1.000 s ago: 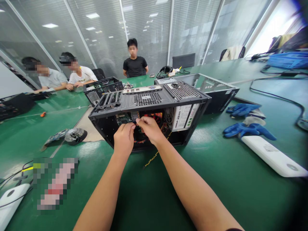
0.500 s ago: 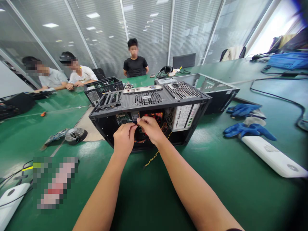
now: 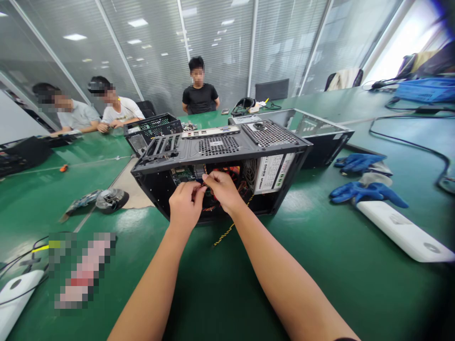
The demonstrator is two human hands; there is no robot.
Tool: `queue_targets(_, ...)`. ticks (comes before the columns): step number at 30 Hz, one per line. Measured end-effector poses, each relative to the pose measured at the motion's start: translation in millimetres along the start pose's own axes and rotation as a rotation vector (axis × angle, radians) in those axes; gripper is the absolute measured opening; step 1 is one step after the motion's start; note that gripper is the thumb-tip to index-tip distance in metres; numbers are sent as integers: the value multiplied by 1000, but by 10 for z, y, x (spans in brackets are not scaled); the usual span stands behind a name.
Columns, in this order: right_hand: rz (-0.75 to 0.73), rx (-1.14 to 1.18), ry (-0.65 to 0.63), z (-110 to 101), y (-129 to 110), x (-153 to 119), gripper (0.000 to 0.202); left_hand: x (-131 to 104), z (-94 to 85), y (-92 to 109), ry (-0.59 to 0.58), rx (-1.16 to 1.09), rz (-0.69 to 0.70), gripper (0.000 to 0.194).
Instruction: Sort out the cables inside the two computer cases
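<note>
Holds left hand (image 3: 185, 204) and right hand (image 3: 224, 192) close together at the open side of the black computer case (image 3: 188, 152) on the green desk (image 3: 222, 289), curled inward but too obscured to tell whether clamped on anything, left of the power supply (image 3: 273, 176) and, farther off, 2 blue gloves (image 3: 368, 192).

It looked like a meeting room in an office, and a bit like a workshop too. A big green table (image 3: 305, 265) stretched across the room, with black chairs (image 3: 272, 89) beside it. Behind was a tall glass wall (image 3: 156, 33) with thin blinds (image 3: 220, 52). An open computer case (image 3: 227, 158) stood on the table, and blue gloves (image 3: 355, 192) lay near it.
</note>
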State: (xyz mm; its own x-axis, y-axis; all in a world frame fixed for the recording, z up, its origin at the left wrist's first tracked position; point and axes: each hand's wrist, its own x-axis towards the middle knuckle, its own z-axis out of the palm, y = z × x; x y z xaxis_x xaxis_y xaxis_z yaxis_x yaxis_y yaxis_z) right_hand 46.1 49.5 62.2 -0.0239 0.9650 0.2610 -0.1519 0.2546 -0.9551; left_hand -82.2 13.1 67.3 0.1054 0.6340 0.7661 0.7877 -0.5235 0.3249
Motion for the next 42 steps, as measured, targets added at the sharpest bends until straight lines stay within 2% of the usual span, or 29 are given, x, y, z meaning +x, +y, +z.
queue_targets(5, -4, 4, -6, -2, 18, 9, 38, 3, -14, 18, -2, 29, 25, 10)
queue_targets(9, -5, 37, -28, -8, 25, 11, 37, 5, -17, -20, -92, -123, -110, 16)
queue_targets(13, 16, 64, -46, -13, 16, 10, 38, -9, 5, -32, -71, -220, -215, 15)
queue_targets(15, 29, 61, -42, -15, 12, 8, 38, -10, 12, -28, -59, -217, -209, 13)
queue_targets(21, 25, 48, -60, -5, 6, 8, 39, 11, 7, -25, -125, -211, -218, 15)
queue_targets(27, 25, 28, -32, -17, -2, 8, 38, 2, 3, -24, -53, -91, -97, 9)
queue_targets(30, 28, 26, -32, -21, -3, 5, 39, -4, 4, -26, -62, -65, -66, 10)
queue_targets(36, 47, 19, -39, -26, 8, 0, 38, 3, 8, -20, -123, -108, -84, 13)
queue_targets(42, 50, 45, -51, -26, 18, 3, 40, 6, -11, -9, -85, -78, -110, 10)
